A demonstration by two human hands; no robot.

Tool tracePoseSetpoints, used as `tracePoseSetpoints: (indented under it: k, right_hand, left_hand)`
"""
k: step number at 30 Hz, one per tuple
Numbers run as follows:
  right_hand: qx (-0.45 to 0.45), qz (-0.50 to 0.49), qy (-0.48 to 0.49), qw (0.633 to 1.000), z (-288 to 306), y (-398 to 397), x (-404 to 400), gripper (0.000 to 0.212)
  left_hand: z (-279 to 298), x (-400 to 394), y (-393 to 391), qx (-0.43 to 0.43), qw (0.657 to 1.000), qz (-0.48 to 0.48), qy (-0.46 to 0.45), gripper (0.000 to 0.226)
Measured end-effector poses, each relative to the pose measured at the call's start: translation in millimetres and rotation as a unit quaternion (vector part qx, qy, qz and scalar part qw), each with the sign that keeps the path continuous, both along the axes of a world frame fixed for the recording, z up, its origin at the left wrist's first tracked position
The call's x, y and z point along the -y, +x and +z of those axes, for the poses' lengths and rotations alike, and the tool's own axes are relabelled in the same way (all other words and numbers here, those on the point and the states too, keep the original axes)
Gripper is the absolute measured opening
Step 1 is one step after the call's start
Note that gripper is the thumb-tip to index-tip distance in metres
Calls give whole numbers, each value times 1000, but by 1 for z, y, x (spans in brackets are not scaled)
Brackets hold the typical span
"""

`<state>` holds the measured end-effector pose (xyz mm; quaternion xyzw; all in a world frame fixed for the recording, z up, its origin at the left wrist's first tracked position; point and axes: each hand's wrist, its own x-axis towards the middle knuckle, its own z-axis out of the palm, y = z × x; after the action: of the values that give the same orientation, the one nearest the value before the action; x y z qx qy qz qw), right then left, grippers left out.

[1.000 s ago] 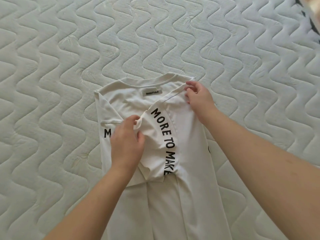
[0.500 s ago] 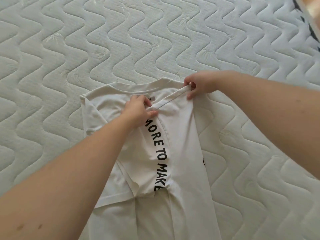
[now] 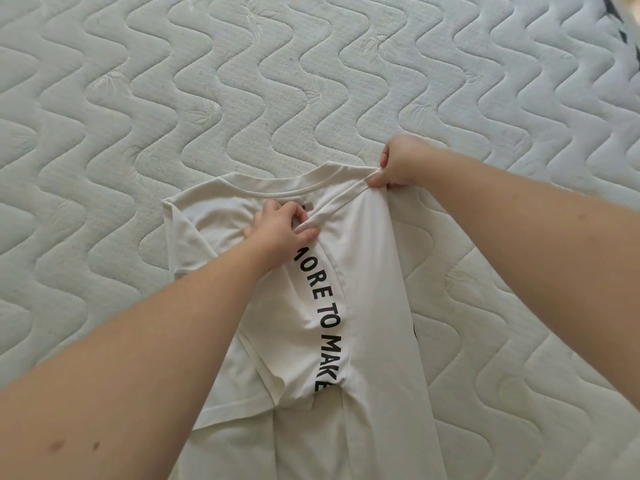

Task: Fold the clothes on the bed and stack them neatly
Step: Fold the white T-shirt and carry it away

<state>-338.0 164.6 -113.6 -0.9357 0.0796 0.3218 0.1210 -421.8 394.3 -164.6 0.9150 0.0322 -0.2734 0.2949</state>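
A white T-shirt (image 3: 374,292) with black lettering "MORE TO MAKE" lies lengthwise on the mattress, collar away from me, both sides folded inward. My left hand (image 3: 280,233) pinches the edge of the folded right panel just below the collar, covering the neck label. My right hand (image 3: 398,164) pinches the shirt's top right shoulder corner and holds the folded edge taut. The shirt's lower end runs out of the bottom of the view.
The quilted white mattress (image 3: 173,98) with a wavy stitch pattern fills the view around the shirt. At the top right corner a dark strip (image 3: 623,29) marks the mattress edge.
My left hand slid from the sleeve fold at mid-shirt up to just below the collar. My right hand kept its hold on the shoulder corner, and the folded panel now lies straighter.
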Motion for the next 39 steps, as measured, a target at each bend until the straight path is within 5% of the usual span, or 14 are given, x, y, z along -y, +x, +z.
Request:
tracePoseSetpoints:
  k: [4, 9, 14, 19, 23, 25, 28, 35, 39]
  right_hand:
    - [105, -91, -31, 990, -3, -20, -5, 52]
    - [239, -168, 105, 951, -6, -72, -19, 9]
    - [166, -343, 353, 855, -11, -147, -57, 21]
    - [57, -447, 537, 713, -15, -167, -82, 33]
    - [18, -482, 575, 661, -15, -162, -87, 43]
    - [11, -495, 578, 648, -14, -161, -87, 47]
    - [10, -506, 585, 634, -13, -161, -86, 48]
    - [-35, -535, 610, 584, -11, -156, -74, 52]
    - [-43, -526, 553, 645, -8, -152, -56, 49]
  left_hand:
    - [-4, 1, -1, 10, 1000, 1, 11, 22]
    - [-4, 4, -4, 25, 999, 0, 31, 23]
    - [4, 5, -4, 16, 999, -8, 35, 26]
    - [29, -4, -10, 22, 1000, 2, 7, 33]
    - [41, -28, -31, 42, 977, -73, 195, 35]
    - [45, -37, -44, 39, 971, -91, 216, 26]
    - [55, -41, -58, 39, 992, -59, 106, 9]
    - [103, 22, -105, 108, 989, -44, -91, 20]
    - [96, 56, -145, 101, 984, -135, -50, 41]
